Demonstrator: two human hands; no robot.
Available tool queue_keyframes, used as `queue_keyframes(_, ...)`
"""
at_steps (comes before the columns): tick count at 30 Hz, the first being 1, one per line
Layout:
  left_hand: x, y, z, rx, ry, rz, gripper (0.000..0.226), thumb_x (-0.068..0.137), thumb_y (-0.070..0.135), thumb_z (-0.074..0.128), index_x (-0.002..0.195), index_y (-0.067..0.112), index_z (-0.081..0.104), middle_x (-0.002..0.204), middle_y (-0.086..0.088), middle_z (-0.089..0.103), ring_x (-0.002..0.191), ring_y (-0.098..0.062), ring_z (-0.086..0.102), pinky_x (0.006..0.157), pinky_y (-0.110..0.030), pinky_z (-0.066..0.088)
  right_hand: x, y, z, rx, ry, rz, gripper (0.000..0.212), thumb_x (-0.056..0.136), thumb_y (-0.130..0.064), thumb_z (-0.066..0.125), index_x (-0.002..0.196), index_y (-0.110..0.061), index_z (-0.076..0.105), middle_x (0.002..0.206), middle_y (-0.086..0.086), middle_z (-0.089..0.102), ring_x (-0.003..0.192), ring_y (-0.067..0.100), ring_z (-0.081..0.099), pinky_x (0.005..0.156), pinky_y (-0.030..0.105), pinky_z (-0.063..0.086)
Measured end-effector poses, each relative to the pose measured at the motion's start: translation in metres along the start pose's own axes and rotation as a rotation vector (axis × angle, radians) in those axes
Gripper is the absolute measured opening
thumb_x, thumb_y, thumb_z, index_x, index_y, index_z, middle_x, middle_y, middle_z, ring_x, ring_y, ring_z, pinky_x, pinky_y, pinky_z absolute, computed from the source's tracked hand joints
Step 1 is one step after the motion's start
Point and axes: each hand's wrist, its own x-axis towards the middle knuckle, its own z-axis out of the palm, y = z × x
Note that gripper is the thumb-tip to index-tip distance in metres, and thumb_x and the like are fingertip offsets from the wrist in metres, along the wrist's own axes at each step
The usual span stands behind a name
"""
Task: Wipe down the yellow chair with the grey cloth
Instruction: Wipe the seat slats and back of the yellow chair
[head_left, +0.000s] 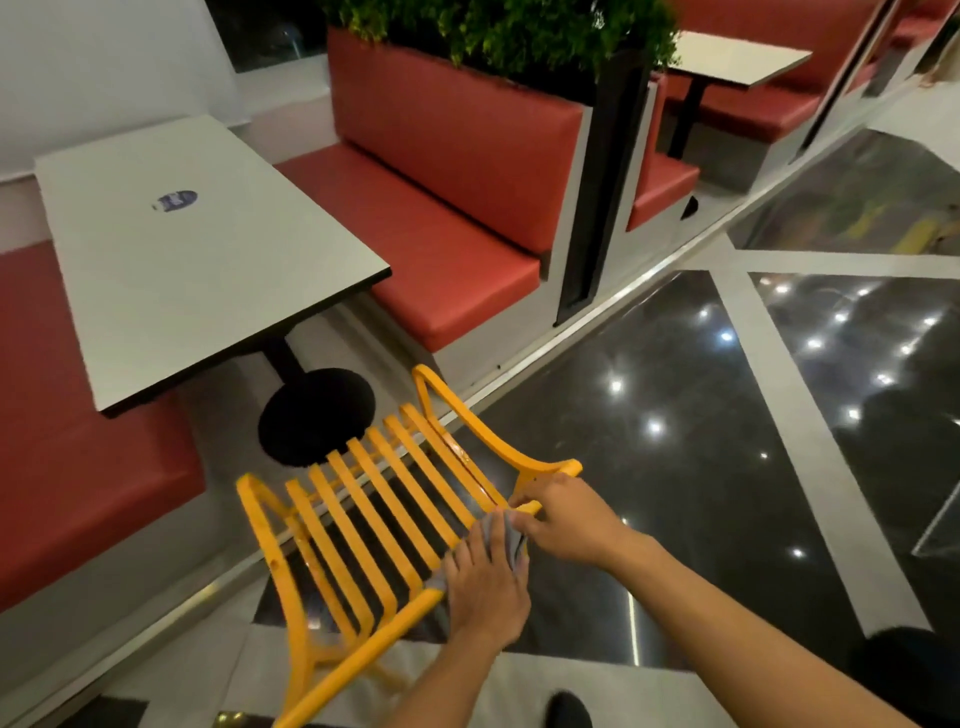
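The yellow chair (363, 499), made of metal slats, stands low in the middle of the view with its slatted back toward me. The grey cloth (496, 535) lies over the chair's top rail, mostly covered by my hands. My left hand (483, 587) presses flat on the cloth against the rail. My right hand (561, 519) pinches the cloth's upper end at the rail's right corner.
A grey table (208, 260) on a black round base stands just beyond the chair. Red booth seats (447, 260) flank it left and right. A planter sits behind the booth back. Glossy black floor (675, 415) spreads to the right. A shoe tip (569, 709) shows at the bottom.
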Motion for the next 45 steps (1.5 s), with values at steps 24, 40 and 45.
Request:
queue_keyframes(24,-0.115,-0.178,0.020,0.028,0.301,-0.600,0.048,0.103,0.049,0.045,0.130,0.021,0.073,0.121,-0.008,0.077,0.115,-0.033,0.069,0.106,-0.051,0.048,0.049,0.039,-0.003,0.002,-0.094,-0.042,0.031,0.095,-0.046,0.064,0.119,-0.031,0.076,0.125,-0.008,0.075,0.118,0.016,0.067,0.100,0.039,0.055)
queue_keyframes(40,0.058,0.099,0.021,-0.109,0.249,-0.048,0.065,0.106,0.061,0.032,0.163,0.031,0.035,0.156,-0.007,0.054,0.138,-0.034,0.053,0.122,-0.056,0.036,0.077,0.134,-0.072,-0.048,0.007,0.071,0.027,0.093,-0.040,0.070,0.116,-0.028,0.078,0.119,-0.003,0.077,0.111,0.019,0.071,0.094,0.031,0.052)
queue_keyframes(45,0.100,0.151,0.025,-0.088,0.199,0.021,0.059,0.106,0.058,0.035,0.163,0.044,0.027,0.169,-0.010,0.038,0.150,-0.038,0.043,0.124,-0.058,0.030,0.102,0.170,-0.096,-0.103,-0.050,-0.003,0.027,0.093,-0.041,0.068,0.114,-0.028,0.078,0.119,-0.003,0.077,0.112,0.019,0.071,0.094,0.033,0.055)
